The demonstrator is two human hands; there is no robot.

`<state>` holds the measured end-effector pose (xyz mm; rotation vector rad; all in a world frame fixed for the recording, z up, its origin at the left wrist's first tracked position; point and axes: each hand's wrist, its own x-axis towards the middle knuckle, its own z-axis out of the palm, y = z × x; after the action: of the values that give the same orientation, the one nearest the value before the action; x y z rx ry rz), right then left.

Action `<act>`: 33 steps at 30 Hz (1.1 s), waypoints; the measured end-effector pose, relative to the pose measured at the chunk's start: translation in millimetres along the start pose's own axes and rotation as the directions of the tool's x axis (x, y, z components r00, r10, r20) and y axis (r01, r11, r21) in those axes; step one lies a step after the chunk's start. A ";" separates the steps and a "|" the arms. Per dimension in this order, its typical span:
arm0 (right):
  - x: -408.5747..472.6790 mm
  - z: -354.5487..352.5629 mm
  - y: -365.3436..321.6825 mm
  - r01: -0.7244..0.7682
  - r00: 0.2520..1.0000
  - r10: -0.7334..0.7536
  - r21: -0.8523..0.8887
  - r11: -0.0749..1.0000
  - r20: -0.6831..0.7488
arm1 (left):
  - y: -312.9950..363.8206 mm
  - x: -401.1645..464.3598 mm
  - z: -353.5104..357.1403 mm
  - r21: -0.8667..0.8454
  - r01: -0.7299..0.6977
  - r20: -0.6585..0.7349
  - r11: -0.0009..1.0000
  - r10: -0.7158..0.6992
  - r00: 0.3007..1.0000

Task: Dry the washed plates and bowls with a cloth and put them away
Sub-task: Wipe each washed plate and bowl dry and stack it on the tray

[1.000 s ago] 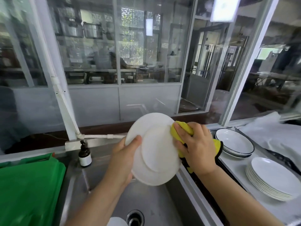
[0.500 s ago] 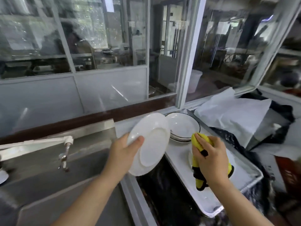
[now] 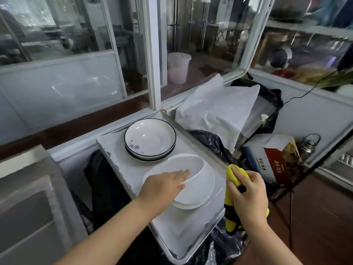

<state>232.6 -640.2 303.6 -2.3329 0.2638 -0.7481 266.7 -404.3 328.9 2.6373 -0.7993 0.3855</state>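
My left hand (image 3: 164,186) holds a plain white plate (image 3: 188,165) by its near rim, thumb side under it and fingers lying across its top. The plate is tilted, its far edge down on a stack of white plates (image 3: 198,197) on a pale metal tray (image 3: 118,161). Right of the stack, my right hand (image 3: 248,197) grips a bunched yellow cloth (image 3: 232,174) with black trim, apart from the plate. Behind the stack on the same tray sit stacked black-rimmed shallow bowls (image 3: 150,138).
Crumpled white paper (image 3: 219,108) and a black plastic bag (image 3: 212,140) lie behind and right of the tray. A printed carton (image 3: 267,161) stands at the right. The steel sink counter (image 3: 28,188) is at the left, glass window panels behind.
I turned right from the sink. My left hand carried the plate down onto the white stack on the tray; my right hand left the plate and moved right with the cloth.
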 end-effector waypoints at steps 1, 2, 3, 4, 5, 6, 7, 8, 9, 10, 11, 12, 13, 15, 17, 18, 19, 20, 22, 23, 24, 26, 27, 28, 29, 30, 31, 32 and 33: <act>2.0 -1.3 7.8 -0.026 1.000 0.026 -0.006 1.000 0.007 | 3.8 6.2 7.8 0.022 -0.085 -0.006 0.996 0.085 0.996; 3.6 -2.2 14.8 -0.050 0.999 0.050 -0.010 0.999 0.010 | 6.4 10.9 16.4 0.077 -0.157 -0.009 0.985 0.158 0.987; 4.9 -2.3 20.8 -0.071 0.997 0.071 -0.011 0.997 0.009 | 8.5 15.3 23.7 0.139 -0.204 0.001 0.969 0.206 0.979; 5.9 -2.1 25.8 -0.089 0.996 0.089 -0.009 0.996 0.006 | 9.6 19.5 30.4 0.176 -0.235 0.018 0.956 0.236 0.972; 6.7 -1.7 29.8 -0.103 0.995 0.103 -0.005 0.995 0.002 | 9.4 22.1 37.9 0.202 -0.262 0.024 0.944 0.262 0.965; 7.5 -1.2 33.3 -0.110 0.994 0.110 -0.005 0.994 -0.002 | 9.4 23.4 45.1 0.228 -0.283 0.041 0.932 0.281 0.959; 8.6 -0.5 36.3 -0.111 0.994 0.111 -0.007 0.994 -0.003 | 9.2 23.7 52.2 0.258 -0.300 0.060 0.918 0.295 0.954; 9.4 0.3 39.0 -0.111 0.994 0.111 -0.010 0.994 -0.001 | 8.6 24.4 58.2 0.291 -0.320 0.065 0.902 0.315 0.947; 10.0 1.2 41.6 -0.116 0.993 0.116 -0.012 0.993 0.004 | 7.8 24.8 64.1 0.314 -0.342 0.056 0.886 0.342 0.938; 10.2 2.2 43.9 -0.124 0.992 0.124 -0.012 0.992 0.008 | 7.1 24.8 69.8 0.334 -0.360 0.045 0.871 0.367 0.929; 10.2 3.3 45.7 -0.132 0.991 0.132 -0.010 0.991 0.011 | 6.1 23.9 75.1 0.335 -0.375 0.040 0.864 0.385 0.922; 10.2 4.2 47.1 -0.137 0.991 0.137 -0.009 0.991 0.013 | 5.3 23.0 80.3 0.331 -0.383 0.036 0.862 0.395 0.918; 10.2 5.3 47.8 -0.139 0.990 0.139 -0.007 0.990 0.016 | 4.5 21.9 84.5 0.320 -0.384 0.043 0.866 0.392 0.919; 10.4 7.6 48.0 -0.137 0.990 0.137 -0.002 0.991 0.024 | 2.2 20.4 93.9 0.286 -0.389 0.050 0.876 0.392 0.919; 10.3 10.2 47.6 -0.137 0.990 0.137 -0.002 0.991 0.031 | -1.3 19.9 101.1 0.278 -0.391 0.090 0.878 0.381 0.920; 10.0 11.4 47.7 -0.140 0.989 0.140 -0.004 0.990 0.036 | -2.6 20.2 104.7 0.259 -0.383 0.139 0.887 0.358 0.923; 9.5 12.5 47.8 -0.145 0.989 0.145 -0.008 0.989 0.041 | -3.7 20.3 108.6 0.235 -0.368 0.160 0.900 0.338 0.928; 9.0 13.4 48.2 -0.151 0.988 0.151 -0.012 0.989 0.045 | -4.3 20.9 111.2 0.221 -0.355 0.162 0.908 0.324 0.932; 8.0 14.2 49.0 -0.157 0.986 0.158 -0.018 0.987 0.052 | -4.9 21.9 114.4 0.192 -0.322 0.174 0.927 0.291 0.941; 7.4 14.6 48.8 -0.157 0.986 0.158 -0.018 0.987 0.053 | -5.7 22.4 115.5 0.183 -0.315 0.180 0.931 0.283 0.942; 7.1 14.9 48.7 -0.156 0.986 0.157 -0.017 0.988 0.053 | -5.8 22.8 116.9 0.192 -0.315 0.182 0.930 0.281 0.942; 6.6 16.1 48.3 -0.156 0.986 0.157 -0.020 0.988 0.055 | -6.8 22.0 119.2 0.204 -0.314 0.194 0.927 0.276 0.941; 6.1 16.6 47.6 -0.156 0.986 0.157 -0.023 0.987 0.059 | -8.2 21.5 120.6 0.192 -0.312 0.196 0.931 0.275 0.941; 5.3 16.8 46.6 -0.156 0.985 0.157 -0.025 0.987 0.065 | -8.6 20.9 121.1 0.184 -0.307 0.195 0.934 0.271 0.942; 4.8 17.1 44.9 -0.157 0.985 0.158 -0.025 0.987 0.071 | -8.9 20.3 120.7 0.171 -0.299 0.201 0.939 0.263 0.943; 4.5 17.1 42.9 -0.157 0.984 0.158 -0.024 0.987 0.079 | -9.1 19.5 120.5 0.168 -0.298 0.201 0.940 0.263 0.944; 4.4 17.2 40.5 -0.154 0.984 0.156 -0.024 0.988 0.087 | -8.7 19.0 119.8 0.175 -0.301 0.191 0.938 0.267 0.945; 4.4 17.3 37.5 -0.145 0.985 0.146 -0.025 0.989 0.096 | -8.0 18.0 118.9 0.171 -0.301 0.179 0.938 0.271 0.946; 3.8 17.4 33.5 -0.131 0.986 0.133 -0.023 0.991 0.105 | -6.8 16.6 115.9 0.169 -0.293 0.168 0.941 0.265 0.950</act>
<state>246.1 -657.7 272.7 -2.3353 0.3739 -0.5568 301.8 -454.5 228.8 2.7575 -1.2505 0.3658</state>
